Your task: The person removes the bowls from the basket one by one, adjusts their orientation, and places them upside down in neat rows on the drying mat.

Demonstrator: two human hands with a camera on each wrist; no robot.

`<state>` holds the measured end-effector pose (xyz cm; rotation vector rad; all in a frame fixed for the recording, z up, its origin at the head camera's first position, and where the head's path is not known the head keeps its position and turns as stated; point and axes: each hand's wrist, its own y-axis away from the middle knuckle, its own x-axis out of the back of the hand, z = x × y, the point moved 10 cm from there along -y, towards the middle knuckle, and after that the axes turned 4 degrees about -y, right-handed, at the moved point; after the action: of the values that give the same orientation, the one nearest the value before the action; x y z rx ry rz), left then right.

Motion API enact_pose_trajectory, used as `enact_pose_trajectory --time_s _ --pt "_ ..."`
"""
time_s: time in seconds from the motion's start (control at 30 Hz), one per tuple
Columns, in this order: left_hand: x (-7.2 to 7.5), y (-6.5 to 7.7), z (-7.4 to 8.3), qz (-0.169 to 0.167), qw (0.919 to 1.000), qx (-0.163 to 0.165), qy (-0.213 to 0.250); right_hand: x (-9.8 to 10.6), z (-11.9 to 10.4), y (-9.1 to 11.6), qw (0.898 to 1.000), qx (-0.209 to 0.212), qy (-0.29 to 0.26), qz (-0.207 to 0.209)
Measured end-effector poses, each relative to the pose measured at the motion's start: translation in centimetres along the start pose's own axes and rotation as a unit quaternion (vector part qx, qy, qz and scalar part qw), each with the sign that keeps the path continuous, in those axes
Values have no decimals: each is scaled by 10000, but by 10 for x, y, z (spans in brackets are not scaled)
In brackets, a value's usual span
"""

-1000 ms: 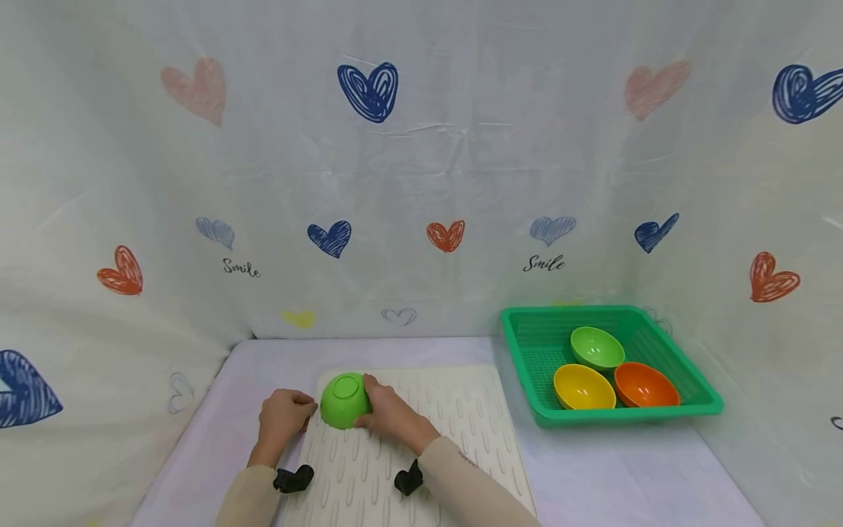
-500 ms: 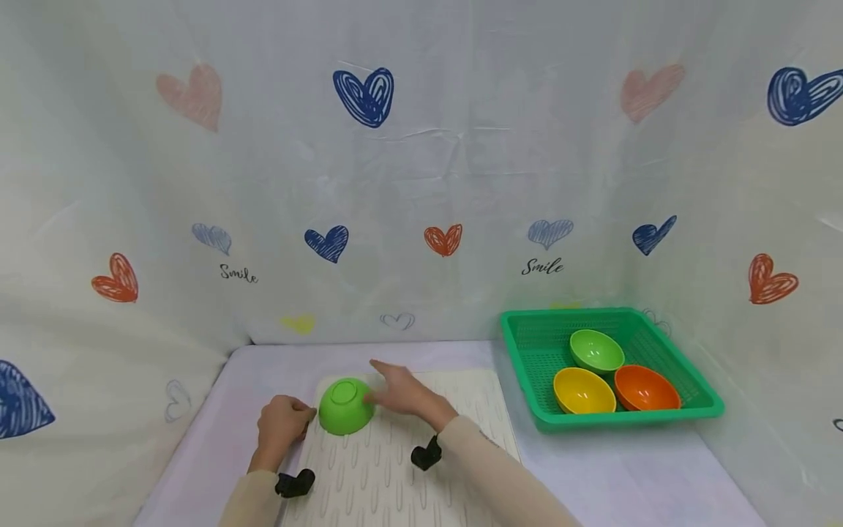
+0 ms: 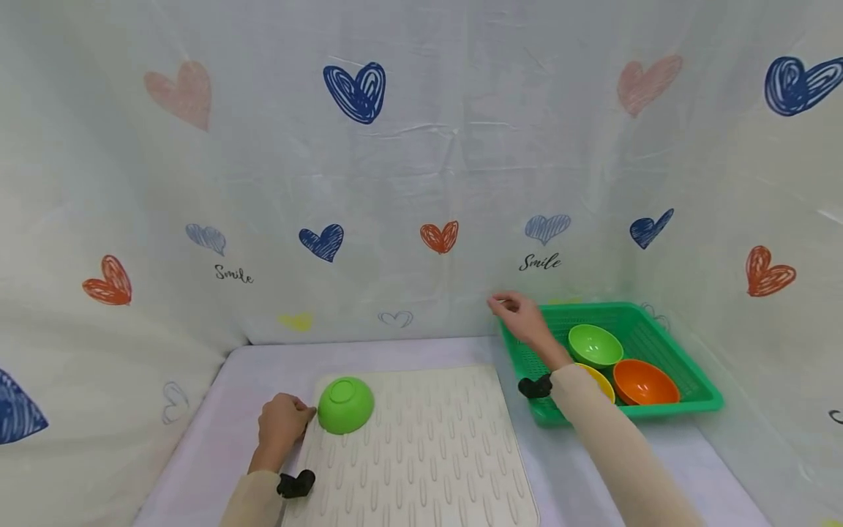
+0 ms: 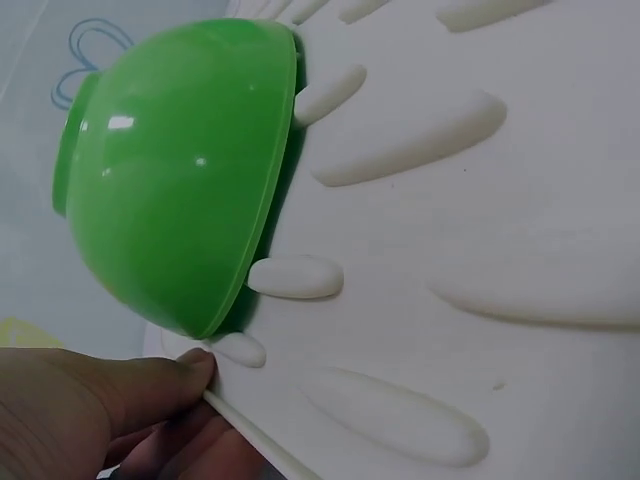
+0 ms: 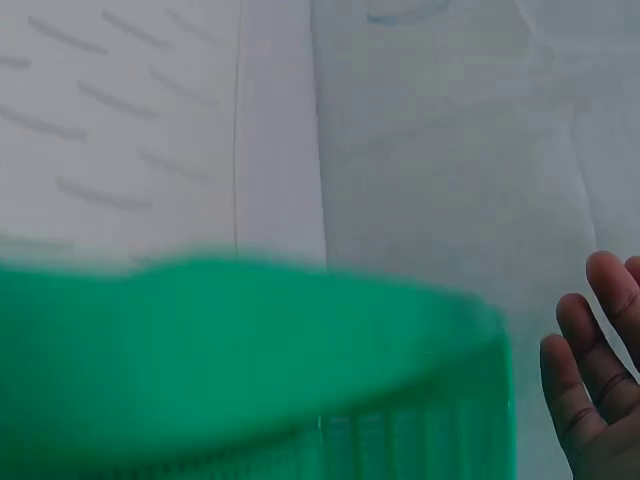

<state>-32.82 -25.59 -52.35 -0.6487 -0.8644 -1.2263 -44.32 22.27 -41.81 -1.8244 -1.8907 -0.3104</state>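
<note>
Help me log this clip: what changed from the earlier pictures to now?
The right hand let go of the overturned green bowl and moved right and forward to the green basket. Unchanged: the left hand pinching the white mat at its edge, the bowl on the mat, the basket's three bowls.

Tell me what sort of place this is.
Probably a tabletop area set up for recording, though I can't be certain. A heart-printed sheet hangs behind and beside the table, which bears a ribbed white mat and a green basket holding three bowls.
</note>
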Motion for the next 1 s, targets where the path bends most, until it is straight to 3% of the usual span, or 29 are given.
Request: enact_pose_trajectory --time_s 0.13,0.3,0.4,0.53,0.67,0.8,1.0 --pt "2 3 -4 59 9999 137 21 46 37 4 9981 -335 254 442" --pt "-6 7 8 226 9996 -83 -158 105 82 29 9880 -851 689 1087" --pt "-5 6 9 348 9991 -110 -217 126 103 39 9836 -1022 814 1248" --pt "-1 4 5 370 9990 -88 -222 139 117 39 9792 -1046 1306 1144" --pt "0 4 5 335 9991 -128 -245 143 133 39 9718 -1317 1795 777" --pt "2 4 7 360 9989 -137 -255 141 148 45 9655 -1781 1873 317" --pt "0 4 6 228 9996 -115 -112 136 161 51 9544 -2091 2113 -268"
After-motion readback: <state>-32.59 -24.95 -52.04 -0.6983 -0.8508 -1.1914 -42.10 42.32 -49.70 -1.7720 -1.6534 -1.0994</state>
